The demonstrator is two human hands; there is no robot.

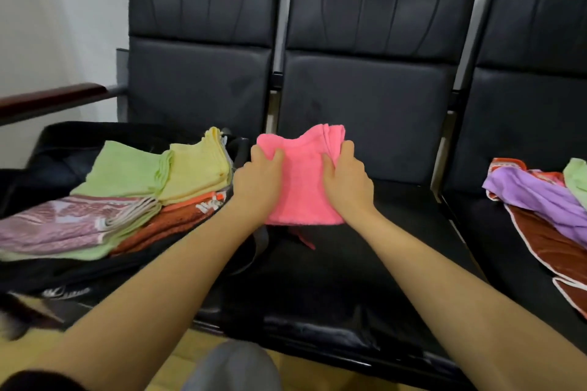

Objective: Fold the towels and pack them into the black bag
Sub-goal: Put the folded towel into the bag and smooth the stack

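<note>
Both hands, left and right, pinched folded pink towel by its side edges, over middle seat's left edge, beside black bag. Risk: layers slipping apart in carry; landing could topple the stacked towels inside.

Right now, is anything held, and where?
The folded pink towel: left hand grips its left side, right hand its right side.
</note>
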